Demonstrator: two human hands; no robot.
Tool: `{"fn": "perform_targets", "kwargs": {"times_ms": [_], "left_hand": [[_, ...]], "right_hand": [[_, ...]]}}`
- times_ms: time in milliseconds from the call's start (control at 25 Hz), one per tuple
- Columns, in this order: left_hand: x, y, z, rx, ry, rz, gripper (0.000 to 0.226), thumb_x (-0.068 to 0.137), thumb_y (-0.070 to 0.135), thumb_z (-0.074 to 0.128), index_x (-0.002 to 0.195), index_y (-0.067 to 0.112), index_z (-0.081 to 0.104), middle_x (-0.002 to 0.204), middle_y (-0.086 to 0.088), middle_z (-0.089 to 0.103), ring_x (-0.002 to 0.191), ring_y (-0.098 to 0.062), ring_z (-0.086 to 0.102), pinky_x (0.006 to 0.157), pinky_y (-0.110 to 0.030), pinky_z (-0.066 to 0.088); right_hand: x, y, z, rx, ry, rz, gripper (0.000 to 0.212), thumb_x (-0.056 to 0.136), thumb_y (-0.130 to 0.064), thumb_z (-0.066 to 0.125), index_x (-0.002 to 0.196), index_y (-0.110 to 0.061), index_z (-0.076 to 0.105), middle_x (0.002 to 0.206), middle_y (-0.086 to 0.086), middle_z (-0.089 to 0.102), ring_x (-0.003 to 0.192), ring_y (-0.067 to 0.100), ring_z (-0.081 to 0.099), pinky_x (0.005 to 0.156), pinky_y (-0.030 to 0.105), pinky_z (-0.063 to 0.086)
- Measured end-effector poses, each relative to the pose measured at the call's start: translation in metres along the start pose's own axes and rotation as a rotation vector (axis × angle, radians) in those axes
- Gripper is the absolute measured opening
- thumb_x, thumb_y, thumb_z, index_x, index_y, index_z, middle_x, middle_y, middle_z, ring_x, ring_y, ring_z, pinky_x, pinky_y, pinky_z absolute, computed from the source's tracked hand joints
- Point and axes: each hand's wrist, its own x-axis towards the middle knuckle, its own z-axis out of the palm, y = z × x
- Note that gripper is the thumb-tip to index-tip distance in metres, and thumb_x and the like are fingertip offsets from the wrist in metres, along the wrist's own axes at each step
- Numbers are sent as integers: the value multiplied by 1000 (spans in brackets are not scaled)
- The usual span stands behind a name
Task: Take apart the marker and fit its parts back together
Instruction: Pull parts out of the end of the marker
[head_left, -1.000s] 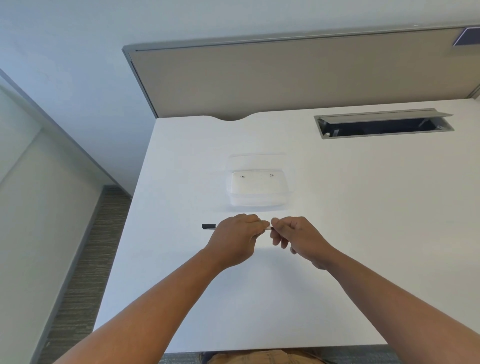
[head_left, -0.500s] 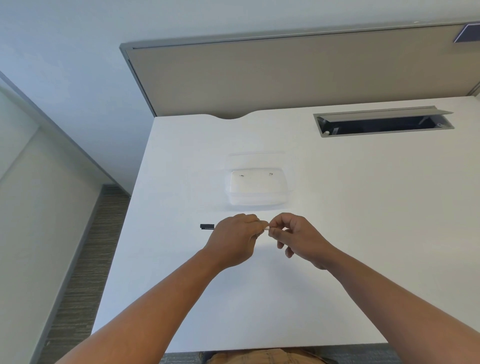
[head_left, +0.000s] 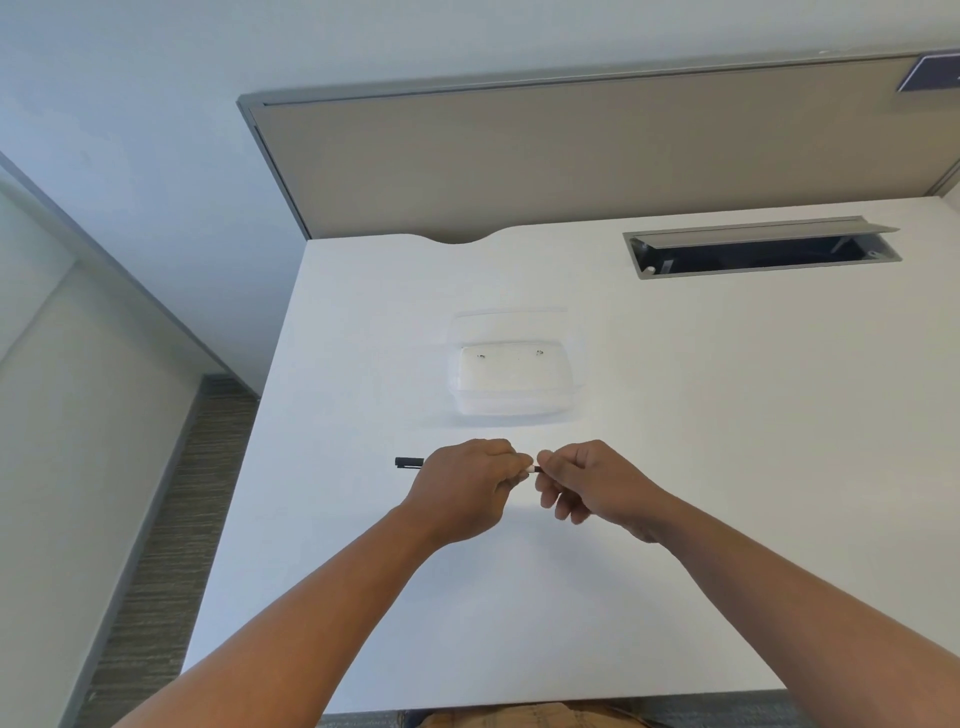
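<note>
1 head-worn view, forward and down, near the white desk (head_left: 675, 467)

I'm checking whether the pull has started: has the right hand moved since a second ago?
No, barely: the right hand stays just below the clear container, fingers shifted slightly.

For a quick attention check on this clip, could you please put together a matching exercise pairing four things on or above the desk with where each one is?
Things:
1. marker
2. clear plastic container
3. cable hatch
4. partition panel

Places:
A. standing along the desk's far edge
B. set into the desk top, far right, lid raised
C. held between the left hand and right hand
D. resting on the desk just beyond the hands

Pairs: 1-C, 2-D, 3-B, 4-A
</note>
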Motion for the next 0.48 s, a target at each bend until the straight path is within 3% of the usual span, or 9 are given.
{"fn": "perform_targets", "kwargs": {"times_ms": [160,320,480], "left_hand": [[1,0,1,4,-26,-2,26,100,28,49,111,26,73,88,8,67,81,-19,62,57,-34,51],[0,1,2,-14,-19,25,26,96,22,50,105,25,74,85,8,67,77,-20,62,53,-32,49],[1,2,3,-23,-24,26,22,96,21,53,101,25,74,81,7,64,71,-20,59,51,-32,48]], "right_hand": [[1,3,-1,6,47,-100,11,94,-21,69,89,-11,73,87,8,77,72,16,73,64,25,56],[-1,-1,-4,61,-81,69,36,97,-44,64,92,-9,74,94,13,79,71,22,73,63,27,57],[-1,3,1,-65,-22,-20,31,102,-31,58,90,-8,74,82,4,78,65,13,66,56,23,49]]}}
